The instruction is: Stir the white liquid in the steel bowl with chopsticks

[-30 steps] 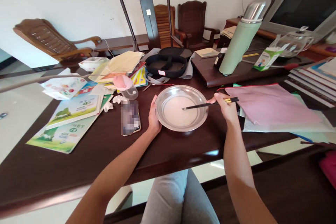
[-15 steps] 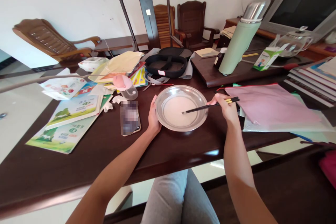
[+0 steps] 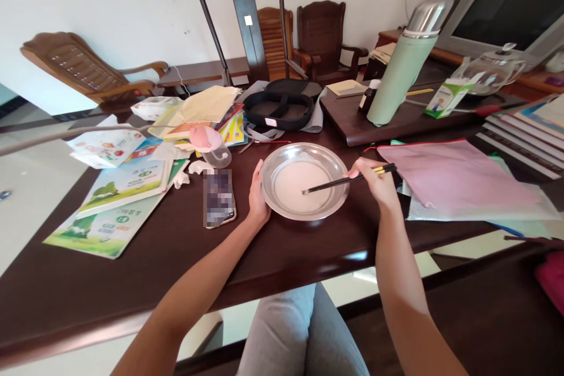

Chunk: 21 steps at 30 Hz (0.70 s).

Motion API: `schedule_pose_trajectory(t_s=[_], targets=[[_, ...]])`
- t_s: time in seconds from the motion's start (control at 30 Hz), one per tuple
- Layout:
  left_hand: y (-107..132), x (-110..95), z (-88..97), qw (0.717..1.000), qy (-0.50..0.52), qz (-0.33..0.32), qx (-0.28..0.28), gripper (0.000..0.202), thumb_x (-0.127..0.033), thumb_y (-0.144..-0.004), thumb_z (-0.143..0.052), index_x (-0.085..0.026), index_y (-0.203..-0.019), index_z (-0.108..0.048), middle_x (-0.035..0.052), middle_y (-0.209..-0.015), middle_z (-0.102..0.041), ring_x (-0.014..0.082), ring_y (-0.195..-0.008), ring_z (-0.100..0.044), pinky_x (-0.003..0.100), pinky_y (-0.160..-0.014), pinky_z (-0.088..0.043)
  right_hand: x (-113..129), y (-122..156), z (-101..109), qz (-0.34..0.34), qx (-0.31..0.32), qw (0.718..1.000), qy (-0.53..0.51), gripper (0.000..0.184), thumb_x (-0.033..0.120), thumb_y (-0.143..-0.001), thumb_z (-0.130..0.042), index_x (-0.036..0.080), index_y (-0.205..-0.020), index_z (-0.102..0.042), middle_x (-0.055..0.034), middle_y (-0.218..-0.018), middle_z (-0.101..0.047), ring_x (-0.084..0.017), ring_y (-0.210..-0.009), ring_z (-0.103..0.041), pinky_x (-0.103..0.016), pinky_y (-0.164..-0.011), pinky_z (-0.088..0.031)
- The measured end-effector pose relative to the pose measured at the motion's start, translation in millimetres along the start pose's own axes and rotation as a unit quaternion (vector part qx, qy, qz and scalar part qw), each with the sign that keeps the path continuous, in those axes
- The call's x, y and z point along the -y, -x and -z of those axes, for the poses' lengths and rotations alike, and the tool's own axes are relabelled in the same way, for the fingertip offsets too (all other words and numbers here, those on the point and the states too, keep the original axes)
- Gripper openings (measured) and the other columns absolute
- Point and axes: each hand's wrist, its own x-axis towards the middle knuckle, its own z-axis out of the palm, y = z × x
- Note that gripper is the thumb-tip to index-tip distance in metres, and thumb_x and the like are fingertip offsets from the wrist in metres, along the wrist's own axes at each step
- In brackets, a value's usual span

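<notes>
A shallow metal bowl (image 3: 308, 212) stands on the dark wooden table with a milky white liquid (image 3: 291, 185) in its bottom. My left hand (image 3: 259, 198) cups the bowl's left side, its thumb up along the rim and the other fingers mostly hidden beneath. In my right hand (image 3: 374, 181), fingers closed, is a pair of black chopsticks (image 3: 333, 183) with gold bands near the upper ends. Their tips dip into the white liquid, left of the hand, and the sticks cross over the bowl's right rim.
Left of the bowl lie a phone (image 3: 220, 200), crumpled tissue and workbooks (image 3: 118, 194). A black open case (image 3: 277, 110) is behind it. To the right are a pink zip folder (image 3: 462, 173) and, on a raised board, a green thermos (image 3: 403, 73). The table's front edge runs above my lap.
The chopsticks and my right hand have shifted slightly left, so the tips sit a little further left in the liquid. My left hand and the bowl stay put.
</notes>
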Motion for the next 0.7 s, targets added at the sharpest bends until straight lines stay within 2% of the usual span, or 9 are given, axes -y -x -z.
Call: schedule_pose_trajectory(t_s=[0.07,0.13,0.2,0.27,0.33,0.43,0.5,0.57,0.7], targets=[[0,1,1.1,1.0,-0.009,-0.003,0.005,0.071,-0.053,-0.094,-0.083,-0.029,-0.159,-0.071,0.0101,-0.163,-0.074,0.0368,-0.158,-0.065,0.049,-0.133,-0.052,1,0,-5,0.006,0.056,0.998,0.014,0.062,0.086,-0.094,-0.077,0.029,-0.07,-0.082,-0.0047,-0.078,-0.084,-0.028,-0.079,-0.083,-0.043,-0.083,-0.064],[-1,1,0.9,1.0,-0.011,-0.002,0.004,0.071,-0.052,-0.095,-0.083,-0.029,-0.16,-0.07,0.01,-0.164,-0.074,0.0367,-0.157,-0.065,0.048,-0.132,-0.053,-1,-1,-9,0.017,0.07,0.997,0.033,0.061,0.088,-0.093,-0.076,0.03,-0.076,-0.085,-0.0056,-0.087,-0.088,-0.03,-0.088,-0.085,-0.045,-0.087,-0.064],[0,1,-0.1,1.0,-0.007,0.0,-0.002,0.07,-0.05,-0.095,-0.082,-0.028,-0.161,-0.07,0.0097,-0.163,-0.074,0.0363,-0.156,-0.066,0.048,-0.131,-0.053,-3,-2,-8,0.028,0.031,0.998,0.05,0.061,0.088,-0.094,-0.075,0.031,-0.077,-0.084,-0.0054,-0.088,-0.089,-0.031,-0.09,-0.084,-0.047,-0.091,-0.064],[0,0,-1.1,1.0,-0.004,0.002,-0.008,0.068,-0.048,-0.097,-0.081,-0.029,-0.161,-0.07,0.0092,-0.162,-0.075,0.0359,-0.156,-0.067,0.047,-0.131,-0.054,-5,-2,-3,0.034,-0.026,0.998,0.05,0.062,0.087,-0.096,-0.074,0.031,-0.072,-0.081,-0.0044,-0.08,-0.086,-0.03,-0.083,-0.082,-0.048,-0.092,-0.063],[0,0,-1.4,1.0,-0.003,0.004,-0.012,0.067,-0.048,-0.097,-0.081,-0.029,-0.161,-0.071,0.0085,-0.162,-0.075,0.0359,-0.155,-0.067,0.047,-0.131,-0.054,-4,-2,1,0.042,-0.051,0.997,0.034,0.065,0.086,-0.098,-0.072,0.03,-0.066,-0.077,-0.0035,-0.071,-0.08,-0.029,-0.074,-0.08,-0.049,-0.091,-0.063],[0,0,-0.8,1.0,-0.006,0.007,-0.01,0.068,-0.048,-0.097,-0.082,-0.029,-0.162,-0.07,0.009,-0.161,-0.076,0.0366,-0.156,-0.067,0.048,-0.132,-0.053,0,0,0,0.049,0.0,0.999,0.018,0.065,0.083,-0.1,-0.072,0.03,-0.064,-0.077,-0.004,-0.068,-0.078,-0.029,-0.073,-0.08,-0.048,-0.088,-0.063],[0,-1,-0.5,1.0,-0.006,0.007,-0.008,0.068,-0.048,-0.097,-0.081,-0.029,-0.162,-0.07,0.0094,-0.162,-0.075,0.0364,-0.157,-0.066,0.048,-0.132,-0.053,1,1,-6,0.047,0.054,0.997,0.025,0.062,0.083,-0.099,-0.073,0.03,-0.069,-0.081,-0.0052,-0.075,-0.082,-0.03,-0.08,-0.082,-0.047,-0.086,-0.063],[0,-1,-0.7,1.0,-0.004,0.004,-0.007,0.067,-0.047,-0.098,-0.08,-0.028,-0.161,-0.07,0.0094,-0.164,-0.074,0.0358,-0.158,-0.065,0.047,-0.132,-0.053,1,0,-11,0.046,0.067,0.996,0.04,0.06,0.085,-0.097,-0.074,0.031,-0.075,-0.085,-0.0058,-0.082,-0.086,-0.03,-0.087,-0.083,-0.046,-0.087,-0.064],[0,-1,-1.9,1.0,-0.002,0.002,-0.008,0.066,-0.046,-0.098,-0.079,-0.028,-0.161,-0.07,0.0101,-0.162,-0.075,0.0361,-0.156,-0.066,0.048,-0.131,-0.054,-4,-2,-7,0.032,-0.041,0.998,0.043,0.063,0.088,-0.095,-0.074,0.03,-0.07,-0.08,-0.0039,-0.078,-0.085,-0.029,-0.081,-0.083,-0.047,-0.089,-0.063]])
